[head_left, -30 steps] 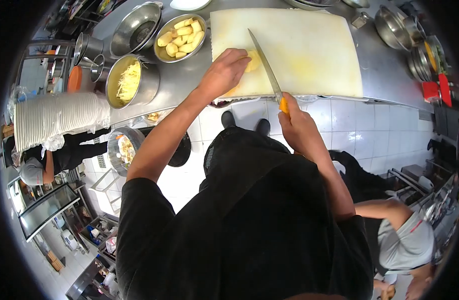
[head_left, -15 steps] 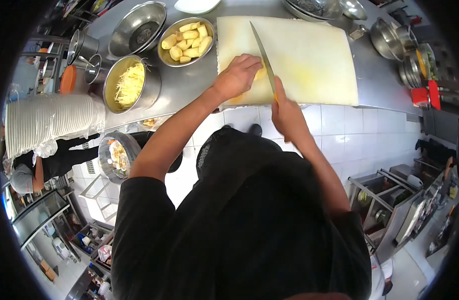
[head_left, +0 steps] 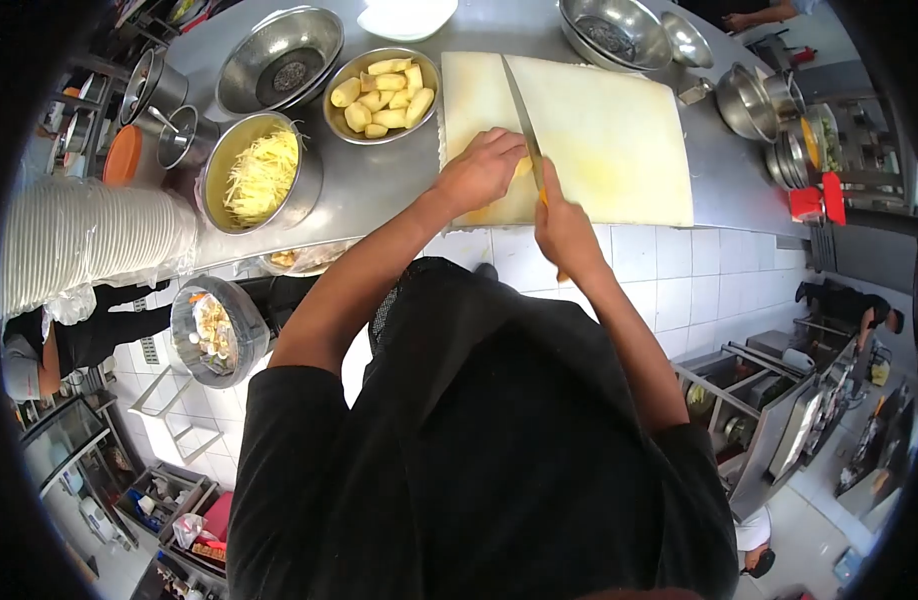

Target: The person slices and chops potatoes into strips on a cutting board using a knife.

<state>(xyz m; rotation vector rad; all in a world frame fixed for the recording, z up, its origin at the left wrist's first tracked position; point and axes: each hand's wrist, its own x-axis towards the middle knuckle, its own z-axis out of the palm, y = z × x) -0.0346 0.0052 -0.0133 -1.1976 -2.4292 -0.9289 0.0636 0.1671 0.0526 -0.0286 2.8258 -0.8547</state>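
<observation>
Near the board's left edge — left hand (head_left: 484,172), yellow piece (head_left: 523,166), knife (head_left: 523,110) alongside.

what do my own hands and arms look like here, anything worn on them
Both your left hand and your right hand are bare, with no gloves and no visible rings. The forearms are bare too, with no watch or band to be seen. Black short sleeves of plain cloth cover the upper arms and end around the elbows, with no visible markings.
</observation>
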